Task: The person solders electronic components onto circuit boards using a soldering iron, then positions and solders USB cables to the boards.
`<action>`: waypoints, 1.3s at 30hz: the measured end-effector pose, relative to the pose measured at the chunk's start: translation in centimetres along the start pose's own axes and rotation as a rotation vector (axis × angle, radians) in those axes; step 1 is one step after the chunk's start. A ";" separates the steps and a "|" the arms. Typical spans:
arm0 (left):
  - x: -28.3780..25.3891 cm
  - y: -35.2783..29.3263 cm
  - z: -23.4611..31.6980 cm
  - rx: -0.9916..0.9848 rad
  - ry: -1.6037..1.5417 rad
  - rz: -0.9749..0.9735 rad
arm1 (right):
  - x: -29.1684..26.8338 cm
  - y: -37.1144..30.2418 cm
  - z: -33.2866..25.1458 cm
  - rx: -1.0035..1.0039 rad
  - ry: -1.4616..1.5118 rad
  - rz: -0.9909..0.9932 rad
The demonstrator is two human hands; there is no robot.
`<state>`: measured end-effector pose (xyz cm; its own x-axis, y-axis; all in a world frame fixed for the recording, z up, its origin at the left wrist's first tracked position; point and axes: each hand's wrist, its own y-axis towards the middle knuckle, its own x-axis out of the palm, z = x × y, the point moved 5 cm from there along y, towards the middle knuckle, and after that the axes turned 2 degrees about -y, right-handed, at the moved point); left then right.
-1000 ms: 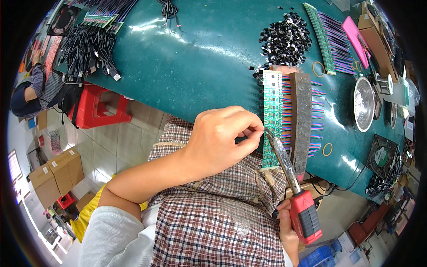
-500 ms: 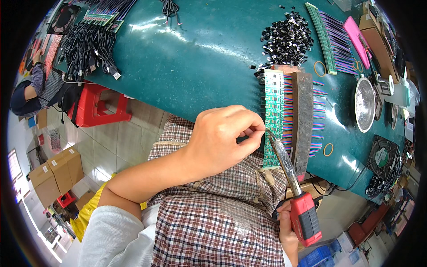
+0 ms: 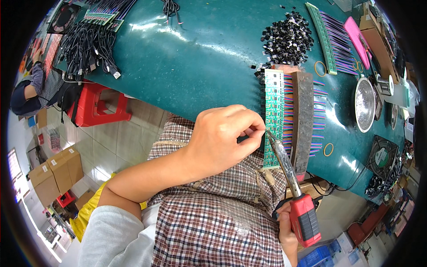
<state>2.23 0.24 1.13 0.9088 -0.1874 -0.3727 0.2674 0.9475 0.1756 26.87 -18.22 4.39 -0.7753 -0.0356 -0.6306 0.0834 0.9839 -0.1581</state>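
Note:
A green circuit board strip (image 3: 274,100) lies at the table's near edge, with small black parts along its left side. My left hand (image 3: 224,138) is closed in a pinch at that side; whatever sits between thumb and forefinger is too small or hidden to name. In my right hand (image 3: 287,227) is a soldering iron (image 3: 304,218) with a red and black handle, its tip touching or almost touching the board beside my left fingertips. A dark heavy bar (image 3: 301,120) rests across the coloured wires (image 3: 318,113) running right from the board.
Beyond the board is a heap of small black components (image 3: 289,40). A second wired board (image 3: 322,38), a pink case (image 3: 357,40), a metal bowl (image 3: 364,104) and a fan (image 3: 383,153) lie to the right. Bundled black cables (image 3: 91,49) and a red stool (image 3: 95,109) are left.
The soldering iron has barely shifted, its handle moving a touch to the left. My left hand holds its place at the board.

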 end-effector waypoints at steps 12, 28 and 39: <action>0.0 0.0 -0.1 0.004 0.013 0.004 | -0.1 0.1 -0.1 0.046 0.020 0.016; -3.5 6.5 -2.1 0.364 0.625 0.248 | -0.4 0.4 -0.7 0.042 0.003 0.072; -5.5 4.6 -1.3 -0.074 0.229 0.167 | -0.5 0.8 -1.3 0.035 -0.011 0.095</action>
<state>-1.94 5.95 2.83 0.8401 0.0285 -0.5417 0.0882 0.9782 0.1882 26.51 -17.13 5.61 -0.7560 0.0555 -0.6522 0.1779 0.9763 -0.1232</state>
